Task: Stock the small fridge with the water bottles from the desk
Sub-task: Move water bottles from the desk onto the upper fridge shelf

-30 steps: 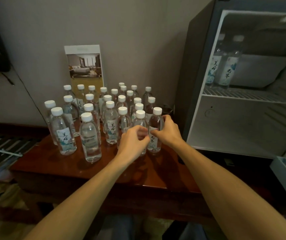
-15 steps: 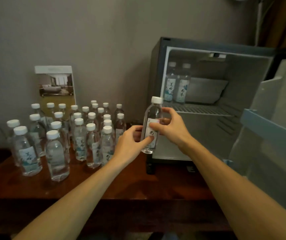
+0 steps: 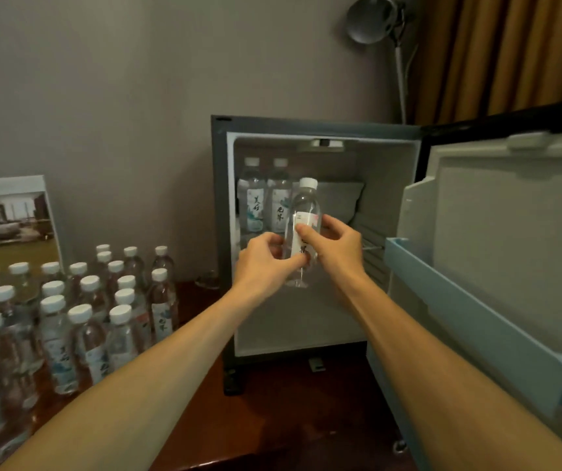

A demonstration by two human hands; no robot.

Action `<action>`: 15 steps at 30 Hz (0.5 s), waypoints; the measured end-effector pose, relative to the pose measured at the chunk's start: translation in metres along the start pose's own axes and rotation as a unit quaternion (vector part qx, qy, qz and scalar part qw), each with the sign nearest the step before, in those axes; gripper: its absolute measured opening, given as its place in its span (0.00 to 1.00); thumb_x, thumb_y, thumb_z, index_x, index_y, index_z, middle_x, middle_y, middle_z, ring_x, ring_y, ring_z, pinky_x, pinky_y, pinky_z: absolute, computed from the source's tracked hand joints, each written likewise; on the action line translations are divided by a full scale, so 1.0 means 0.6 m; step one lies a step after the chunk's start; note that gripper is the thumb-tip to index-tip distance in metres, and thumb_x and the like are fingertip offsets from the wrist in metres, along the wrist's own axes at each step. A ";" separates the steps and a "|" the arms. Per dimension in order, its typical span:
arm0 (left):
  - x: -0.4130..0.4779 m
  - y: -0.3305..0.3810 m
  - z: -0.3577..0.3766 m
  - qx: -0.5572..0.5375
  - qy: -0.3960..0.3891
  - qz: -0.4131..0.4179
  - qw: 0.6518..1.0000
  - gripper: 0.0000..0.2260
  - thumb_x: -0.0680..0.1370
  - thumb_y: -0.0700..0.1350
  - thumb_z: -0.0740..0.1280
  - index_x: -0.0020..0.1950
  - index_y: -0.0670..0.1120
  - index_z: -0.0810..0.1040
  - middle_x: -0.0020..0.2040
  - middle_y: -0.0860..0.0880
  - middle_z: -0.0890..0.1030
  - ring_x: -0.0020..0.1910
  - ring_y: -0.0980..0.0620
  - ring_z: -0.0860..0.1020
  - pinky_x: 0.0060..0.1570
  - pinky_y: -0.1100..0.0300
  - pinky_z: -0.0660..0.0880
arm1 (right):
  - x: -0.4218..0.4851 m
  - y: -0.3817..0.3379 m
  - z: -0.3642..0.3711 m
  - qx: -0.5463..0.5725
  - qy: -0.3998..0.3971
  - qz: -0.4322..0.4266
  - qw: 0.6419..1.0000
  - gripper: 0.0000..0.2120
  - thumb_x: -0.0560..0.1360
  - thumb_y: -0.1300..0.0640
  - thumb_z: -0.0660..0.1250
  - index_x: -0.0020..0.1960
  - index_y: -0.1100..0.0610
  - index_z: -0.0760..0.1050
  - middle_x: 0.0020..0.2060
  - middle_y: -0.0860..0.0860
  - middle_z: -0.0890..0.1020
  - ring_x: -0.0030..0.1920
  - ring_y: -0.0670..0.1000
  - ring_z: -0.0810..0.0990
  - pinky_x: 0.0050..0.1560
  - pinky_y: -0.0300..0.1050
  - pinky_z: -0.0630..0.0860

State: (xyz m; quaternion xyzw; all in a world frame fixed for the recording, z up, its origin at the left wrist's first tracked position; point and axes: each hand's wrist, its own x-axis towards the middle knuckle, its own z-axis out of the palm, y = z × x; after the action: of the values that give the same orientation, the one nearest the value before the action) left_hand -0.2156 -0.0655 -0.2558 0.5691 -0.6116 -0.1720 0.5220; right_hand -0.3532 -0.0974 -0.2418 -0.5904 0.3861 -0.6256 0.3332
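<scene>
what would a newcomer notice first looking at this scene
The eye lands first on the water bottle held upright by both the left hand and right hand in front of the open small fridge, centre of the view. Next comes the crowd of white-capped bottles standing on the wooden desk at lower left, against just two bottles on the fridge's upper shelf.
</scene>
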 end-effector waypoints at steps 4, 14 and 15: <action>0.044 0.020 0.032 0.002 0.022 0.010 1.000 0.28 0.74 0.53 0.79 0.71 0.47 0.77 0.55 0.53 0.82 0.56 0.52 0.82 0.59 0.51 0.81 | 0.043 0.003 0.007 -0.024 0.004 -0.004 1.000 0.30 0.70 0.49 0.77 0.69 0.57 0.77 0.58 0.53 0.85 0.58 0.52 0.84 0.58 0.54 0.82; 0.160 0.010 0.094 -0.013 -0.003 0.018 1.000 0.24 0.76 0.51 0.78 0.70 0.49 0.77 0.58 0.51 0.82 0.56 0.51 0.80 0.59 0.53 0.79 | 0.151 0.049 0.005 -0.001 0.079 0.023 0.997 0.25 0.73 0.56 0.79 0.68 0.55 0.77 0.56 0.49 0.84 0.54 0.48 0.82 0.58 0.47 0.80; 0.168 0.006 0.098 -0.017 0.001 0.026 1.000 0.24 0.76 0.50 0.78 0.69 0.49 0.78 0.58 0.51 0.83 0.56 0.51 0.81 0.60 0.51 0.80 | 0.161 0.051 0.009 -0.006 0.077 0.014 0.997 0.23 0.72 0.57 0.79 0.65 0.55 0.78 0.54 0.49 0.85 0.53 0.48 0.83 0.57 0.46 0.80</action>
State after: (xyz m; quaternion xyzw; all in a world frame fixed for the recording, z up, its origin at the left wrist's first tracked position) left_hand -0.2471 -0.1752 -0.2314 0.5441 -0.6226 -0.1678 0.5369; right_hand -0.3571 -0.1969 -0.2219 -0.5366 0.4226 -0.6623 0.3079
